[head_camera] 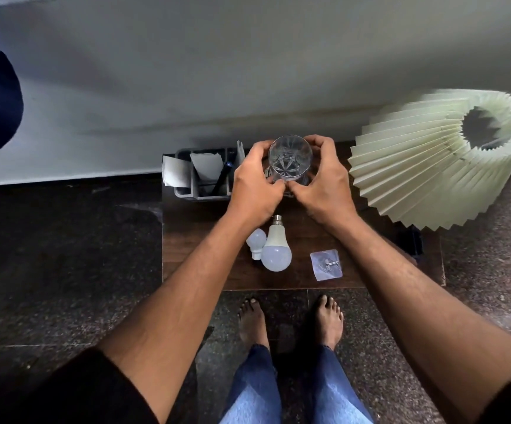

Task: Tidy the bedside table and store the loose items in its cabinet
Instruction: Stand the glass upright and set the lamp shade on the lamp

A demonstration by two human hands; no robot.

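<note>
on dark wood bedside table (205, 270): left hand (255, 186), right hand (324, 191) clamped round cut-crystal glass (289, 160).

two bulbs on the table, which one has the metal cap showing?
The large bulb, on the right of the pair: its silver cap points toward the hands. The small bulb, touching its left side, shows only a white base pointing toward the person.

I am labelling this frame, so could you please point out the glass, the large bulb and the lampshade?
glass (290, 154): head view, on its open rim and cut base seen from above.
large bulb (276, 254): head view, on its white dome.
lampshade (425, 166): head view, on its pleated side.
</note>
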